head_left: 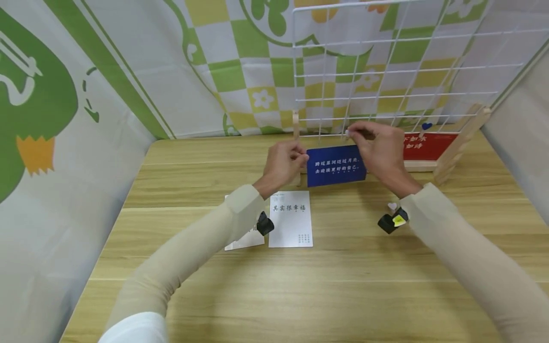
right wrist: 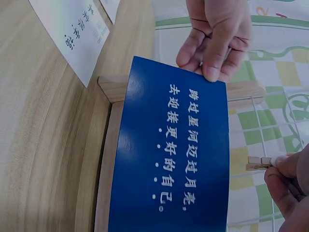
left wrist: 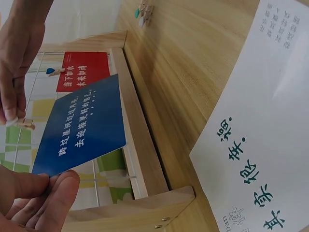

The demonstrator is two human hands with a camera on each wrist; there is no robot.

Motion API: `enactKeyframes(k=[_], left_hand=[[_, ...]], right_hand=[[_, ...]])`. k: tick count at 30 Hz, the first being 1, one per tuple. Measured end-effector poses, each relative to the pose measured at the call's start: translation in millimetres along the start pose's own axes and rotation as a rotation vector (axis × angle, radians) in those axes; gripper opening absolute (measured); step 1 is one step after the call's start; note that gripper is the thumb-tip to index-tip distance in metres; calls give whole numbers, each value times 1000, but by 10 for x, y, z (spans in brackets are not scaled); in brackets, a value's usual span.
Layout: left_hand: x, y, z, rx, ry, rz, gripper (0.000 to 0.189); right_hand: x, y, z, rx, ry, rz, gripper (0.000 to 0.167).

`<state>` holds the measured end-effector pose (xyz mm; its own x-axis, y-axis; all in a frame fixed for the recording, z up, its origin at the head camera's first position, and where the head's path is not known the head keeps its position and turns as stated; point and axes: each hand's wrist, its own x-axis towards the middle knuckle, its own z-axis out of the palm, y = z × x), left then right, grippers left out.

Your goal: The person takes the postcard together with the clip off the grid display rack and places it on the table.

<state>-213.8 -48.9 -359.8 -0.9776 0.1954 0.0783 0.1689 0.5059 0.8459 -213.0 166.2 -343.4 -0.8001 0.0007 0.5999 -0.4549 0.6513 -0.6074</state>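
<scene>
A blue card (head_left: 334, 166) with white writing is pinched at its left edge between the thumb and fingers of my left hand (head_left: 283, 162). It is held in front of the lower part of a white wire grid (head_left: 351, 71) set in a wooden stand (left wrist: 145, 154). Above the card's top edge, my right hand (head_left: 379, 147) pinches a small wooden clothespin (right wrist: 258, 163) with a white piece on it, close to the grid wires. A red card (head_left: 422, 146) hangs at the grid's right side, under a clothespin with a blue heart (head_left: 426, 126).
Two white cards lie on the wooden table (head_left: 300, 295); the right one (head_left: 291, 224) shows dark writing, and my left forearm partly covers the other (head_left: 244, 240). Small heart clothespins (left wrist: 145, 14) lie on the table by my right wrist. A patterned cloth (head_left: 214, 62) hangs behind.
</scene>
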Motion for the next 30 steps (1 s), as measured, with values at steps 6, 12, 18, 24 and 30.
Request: enactKeyframes(k=[6, 12, 18, 24, 30], left_hand=[[-81, -17, -131, -65, -63, -94, 7], [-191, -22, -266, -155, -114, -169, 8], [-296, -32, -403, -169, -130, -212, 8], [-384, -61, -523, -164, -141, -251, 9], [-485, -98, -633, -156, -164, -269, 12]], right_hand=[[-73, 21, -101, -2, 6, 1, 8], [-168, 55, -188, 11, -5, 6, 10], [-208, 51, -283, 46, -22, 25, 9], [-237, 58, -339, 24, -10, 2, 7], [-291, 96, -394, -20, -36, 29, 10]])
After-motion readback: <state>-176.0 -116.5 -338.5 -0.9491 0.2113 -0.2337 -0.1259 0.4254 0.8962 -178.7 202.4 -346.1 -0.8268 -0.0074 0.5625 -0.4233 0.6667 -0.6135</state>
